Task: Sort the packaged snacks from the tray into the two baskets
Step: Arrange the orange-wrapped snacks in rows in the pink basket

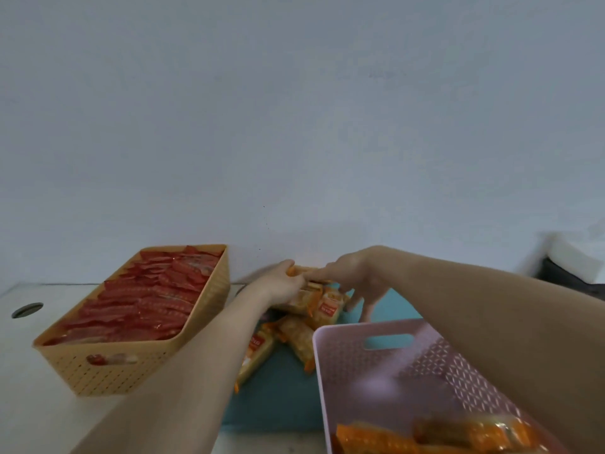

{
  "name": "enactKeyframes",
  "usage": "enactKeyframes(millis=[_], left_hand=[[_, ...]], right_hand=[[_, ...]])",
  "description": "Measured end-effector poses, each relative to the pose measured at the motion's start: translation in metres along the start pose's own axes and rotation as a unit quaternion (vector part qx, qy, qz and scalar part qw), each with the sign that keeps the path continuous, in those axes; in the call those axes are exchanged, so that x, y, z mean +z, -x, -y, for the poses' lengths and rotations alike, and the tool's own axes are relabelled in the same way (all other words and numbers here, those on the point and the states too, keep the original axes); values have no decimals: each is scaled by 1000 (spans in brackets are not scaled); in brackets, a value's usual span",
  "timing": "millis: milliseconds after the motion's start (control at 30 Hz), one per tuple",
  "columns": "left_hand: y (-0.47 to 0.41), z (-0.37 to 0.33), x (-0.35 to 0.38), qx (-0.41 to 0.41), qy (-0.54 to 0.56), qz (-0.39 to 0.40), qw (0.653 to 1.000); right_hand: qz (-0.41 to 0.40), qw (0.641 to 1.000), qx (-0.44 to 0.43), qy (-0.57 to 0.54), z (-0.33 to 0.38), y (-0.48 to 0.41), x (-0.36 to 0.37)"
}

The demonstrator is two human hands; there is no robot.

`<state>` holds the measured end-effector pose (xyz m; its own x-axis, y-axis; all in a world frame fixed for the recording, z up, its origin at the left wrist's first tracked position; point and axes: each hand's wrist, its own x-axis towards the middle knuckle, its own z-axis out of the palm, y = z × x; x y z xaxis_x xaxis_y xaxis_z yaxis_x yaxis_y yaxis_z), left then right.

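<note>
Pink basket point(393, 365) holds orange packets point(425, 437); yellow basket point(108, 371), red packets point(140, 306).

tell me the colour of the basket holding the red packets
Tan-yellow basket, seen best in the head view.

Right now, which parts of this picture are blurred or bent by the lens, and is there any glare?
Head view: light is dim and flat, no strong glare, shadows faint. Head view: orange packs in the pink basket at the bottom edge are smeared; red packs in the tan basket look soft. Head view: the wide lens swells the right forearm near the edge.
</note>
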<state>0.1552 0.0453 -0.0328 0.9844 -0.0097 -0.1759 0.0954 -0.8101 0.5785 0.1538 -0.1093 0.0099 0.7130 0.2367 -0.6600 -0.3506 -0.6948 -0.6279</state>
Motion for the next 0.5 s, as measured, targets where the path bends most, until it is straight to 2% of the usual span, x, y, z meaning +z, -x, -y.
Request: enactKeyframes(millis=[100, 267, 400, 500], left_hand=[[-8, 0, 5, 39, 11, -9, 999], [-3, 4, 3, 58, 138, -23, 988], [19, -3, -11, 106, 184, -130, 968], [44, -20, -29, 165, 152, -230, 947]], right_hand=[[11, 999, -26, -24, 4, -9, 0], [5, 993, -80, -92, 5, -17, -2], [-34, 978, -171, -115, 10, 7, -8], [-58, 956, -254, -131, 13, 46, -11]])
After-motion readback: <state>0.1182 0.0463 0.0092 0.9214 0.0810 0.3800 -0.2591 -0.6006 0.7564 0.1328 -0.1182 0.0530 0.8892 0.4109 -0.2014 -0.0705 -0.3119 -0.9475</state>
